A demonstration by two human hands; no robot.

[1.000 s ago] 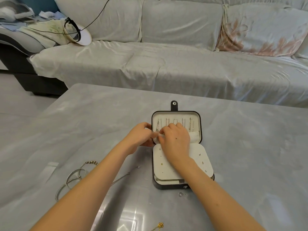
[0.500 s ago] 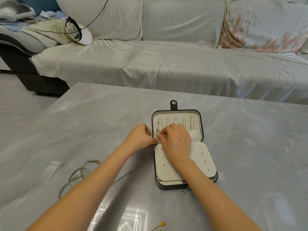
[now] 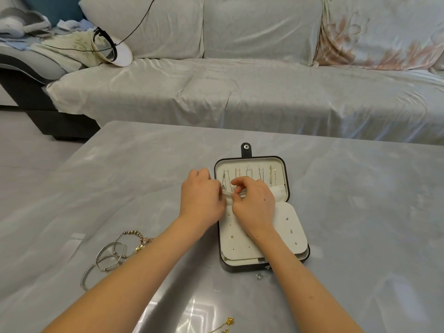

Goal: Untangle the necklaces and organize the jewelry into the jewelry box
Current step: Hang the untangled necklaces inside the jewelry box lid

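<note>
From the head camera, a black jewelry box with cream lining (image 3: 287, 175) lies open on a glossy grey marble-look table (image 3: 360, 212), well in from the near edge. Its lid lies flat on the far side, its snap tab pointing toward a pale grey covered sofa (image 3: 240, 92). Several thin silver and gold necklace chains (image 3: 271, 176) hang in a row from hooks inside the lid. A cream perforated earring panel (image 3: 295, 227) covers the near half. Both hands meet at the lid's lower left. The left hand (image 3: 201, 198) has its fingers curled in and seems to pinch the end of the cream fabric pocket band (image 3: 280, 189) that crosses the bottom of the lid. The right hand (image 3: 254, 200) hooks thumb and forefinger round the same band and appears to pull it open. Whether a chain end is also between the fingers cannot be told. The step in hand looks like tucking a hung necklace's loose end into that pocket. Much is left: silver bangles (image 3: 105, 260) and a beaded bracelet (image 3: 133, 234) lie on the table left of the left forearm, a small silver earring (image 3: 260, 276) lies just in front of the box, and a gold chain (image 3: 228, 323) lies at the near edge. The next move likely calls for holding the band open, feeding the fine chain in without snagging its neighbours, then letting go gently.
</note>
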